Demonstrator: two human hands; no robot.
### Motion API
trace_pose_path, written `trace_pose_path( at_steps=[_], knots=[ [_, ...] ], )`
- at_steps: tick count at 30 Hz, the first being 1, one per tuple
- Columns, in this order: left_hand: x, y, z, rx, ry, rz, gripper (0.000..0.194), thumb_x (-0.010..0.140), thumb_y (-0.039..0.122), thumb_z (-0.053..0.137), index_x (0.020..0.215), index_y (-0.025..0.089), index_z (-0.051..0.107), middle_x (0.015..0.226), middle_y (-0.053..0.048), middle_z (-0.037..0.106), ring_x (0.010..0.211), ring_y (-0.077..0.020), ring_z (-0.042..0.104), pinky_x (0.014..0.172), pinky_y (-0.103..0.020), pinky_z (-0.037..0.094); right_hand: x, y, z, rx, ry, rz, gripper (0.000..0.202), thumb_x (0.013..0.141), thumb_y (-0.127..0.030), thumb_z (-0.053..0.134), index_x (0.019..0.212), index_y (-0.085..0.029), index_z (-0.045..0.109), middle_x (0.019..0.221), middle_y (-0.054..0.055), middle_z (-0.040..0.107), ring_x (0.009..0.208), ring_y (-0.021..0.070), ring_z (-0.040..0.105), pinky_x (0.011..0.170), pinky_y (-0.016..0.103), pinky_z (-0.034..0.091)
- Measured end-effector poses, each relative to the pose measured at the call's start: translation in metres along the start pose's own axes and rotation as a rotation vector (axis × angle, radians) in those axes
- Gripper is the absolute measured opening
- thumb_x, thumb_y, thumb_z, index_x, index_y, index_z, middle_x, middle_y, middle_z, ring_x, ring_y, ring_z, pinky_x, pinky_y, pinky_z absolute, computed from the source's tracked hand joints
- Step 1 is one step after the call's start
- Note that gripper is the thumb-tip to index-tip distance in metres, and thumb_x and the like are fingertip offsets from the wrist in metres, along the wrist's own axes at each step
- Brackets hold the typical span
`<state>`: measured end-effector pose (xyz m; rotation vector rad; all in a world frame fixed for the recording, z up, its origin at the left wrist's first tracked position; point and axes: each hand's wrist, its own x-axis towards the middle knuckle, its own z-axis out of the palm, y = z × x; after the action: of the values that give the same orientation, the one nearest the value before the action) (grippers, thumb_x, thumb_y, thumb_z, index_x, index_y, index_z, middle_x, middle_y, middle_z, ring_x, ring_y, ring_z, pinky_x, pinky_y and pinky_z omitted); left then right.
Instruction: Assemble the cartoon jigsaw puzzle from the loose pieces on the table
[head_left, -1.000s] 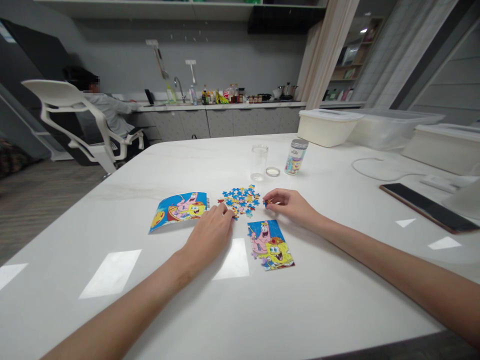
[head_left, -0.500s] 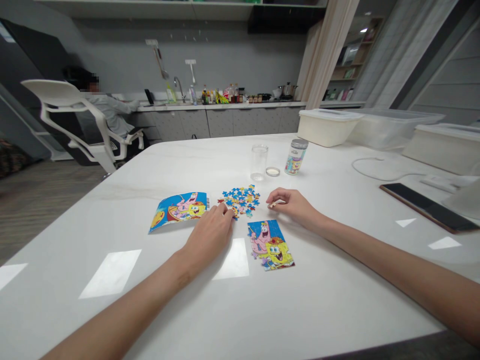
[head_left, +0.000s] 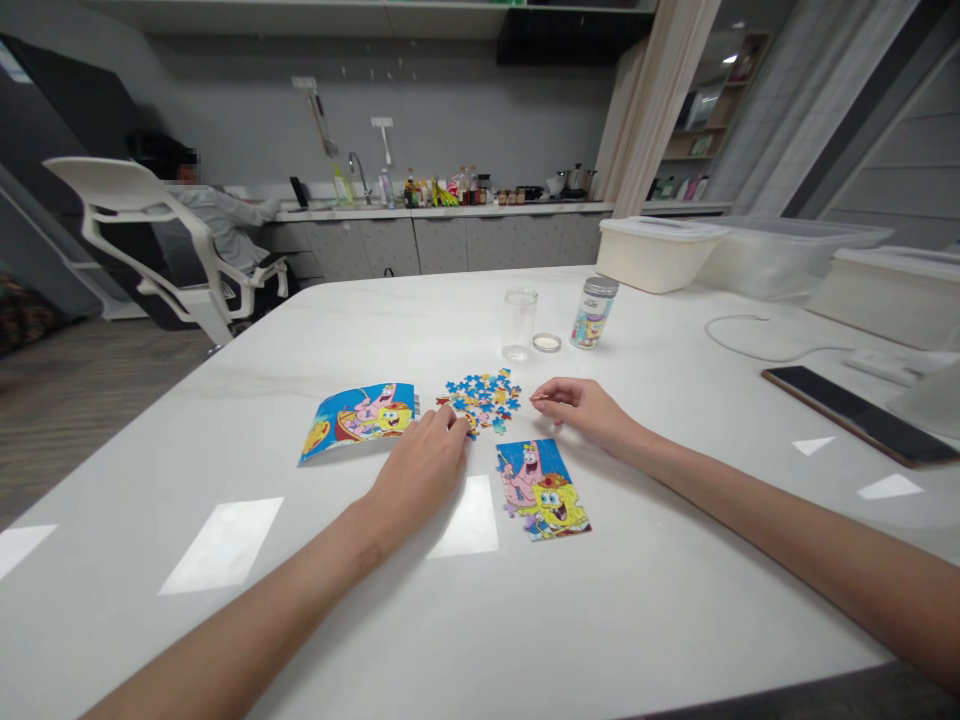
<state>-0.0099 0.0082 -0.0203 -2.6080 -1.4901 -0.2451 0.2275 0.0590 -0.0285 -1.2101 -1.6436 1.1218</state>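
A puzzle piece (head_left: pixel 538 398), seen nearly edge-on, is pinched between the thumb and fingers of my right hand (head_left: pixel 576 402), just right of a loose pile of puzzle pieces (head_left: pixel 487 393). My left hand (head_left: pixel 431 447) rests at the near left edge of that pile, its fingers curled down among the pieces; what they grip, if anything, is hidden. Below and between the hands lies a partly joined puzzle (head_left: pixel 544 490) with a pink and a yellow cartoon figure and a ragged left edge. Left of the pile, a curled picture sheet (head_left: pixel 360 418) shows the same figures.
Behind the pile stand a clear jar (head_left: pixel 519 325), a round lid (head_left: pixel 547 343) and a lidded printed jar (head_left: pixel 594 313). Storage boxes (head_left: pixel 660 255), a cable (head_left: pixel 739 350) and a phone (head_left: pixel 855 415) are at right on the white table (head_left: pixel 450 620). A person (head_left: pixel 221 225) sits far left.
The puzzle piece in my right hand has turned from showing its pale face to nearly edge-on. My left hand has stayed in place at the pile.
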Motion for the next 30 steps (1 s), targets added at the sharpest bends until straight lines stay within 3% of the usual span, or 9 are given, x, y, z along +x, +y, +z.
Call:
trace_pose_path(
  at_steps=[8, 15, 20, 25, 30],
  knots=[
    [-0.001, 0.000, -0.001, -0.002, -0.005, 0.007, 0.023, 0.090, 0.010, 0.038, 0.101, 0.014, 0.057, 0.102, -0.011, 0.057, 0.093, -0.0251, 0.055, 0.080, -0.041, 0.047, 0.001, 0.000, 0.000, 0.009, -0.037, 0.040, 0.023, 0.078, -0.034, 0.065, 0.090, -0.016, 0.073, 0.073, 0.005, 0.070, 0.065, 0.0138, 0.061, 0.062, 0.027, 0.048],
    [-0.001, 0.002, -0.001, -0.013, -0.006, 0.005, 0.022, 0.088, 0.008, 0.040, 0.104, 0.016, 0.054, 0.103, -0.009, 0.057, 0.095, -0.0239, 0.054, 0.081, -0.040, 0.048, -0.001, -0.002, 0.002, 0.024, -0.049, 0.025, 0.022, 0.070, -0.029, 0.072, 0.089, -0.017, 0.070, 0.082, 0.005, 0.072, 0.075, 0.0170, 0.065, 0.066, 0.029, 0.049],
    [0.000, 0.003, -0.001, -0.036, 0.024, 0.010, 0.018, 0.086, 0.007, 0.042, 0.099, 0.016, 0.053, 0.101, -0.009, 0.057, 0.092, -0.0241, 0.054, 0.079, -0.040, 0.048, 0.000, 0.001, 0.002, 0.086, -0.050, 0.012, 0.021, 0.065, -0.026, 0.075, 0.081, -0.018, 0.064, 0.077, 0.003, 0.069, 0.074, 0.0165, 0.065, 0.064, 0.028, 0.048],
    [-0.001, 0.009, -0.003, -0.200, 0.191, 0.143, 0.016, 0.087, 0.010, 0.044, 0.099, 0.017, 0.052, 0.097, -0.007, 0.059, 0.092, -0.0217, 0.057, 0.079, -0.038, 0.049, -0.004, -0.004, 0.003, 0.106, -0.092, -0.024, 0.021, 0.065, -0.025, 0.075, 0.080, -0.017, 0.061, 0.076, 0.002, 0.066, 0.069, 0.0139, 0.062, 0.063, 0.027, 0.049],
    [-0.004, 0.017, -0.009, -0.222, 0.349, 0.270, 0.022, 0.093, 0.021, 0.045, 0.114, 0.017, 0.051, 0.100, -0.008, 0.062, 0.091, -0.0215, 0.059, 0.077, -0.038, 0.049, -0.016, -0.020, 0.011, 0.182, -0.271, -0.058, 0.020, 0.068, -0.022, 0.075, 0.082, -0.017, 0.061, 0.074, 0.000, 0.066, 0.071, 0.0131, 0.063, 0.069, 0.028, 0.051]
  ],
)
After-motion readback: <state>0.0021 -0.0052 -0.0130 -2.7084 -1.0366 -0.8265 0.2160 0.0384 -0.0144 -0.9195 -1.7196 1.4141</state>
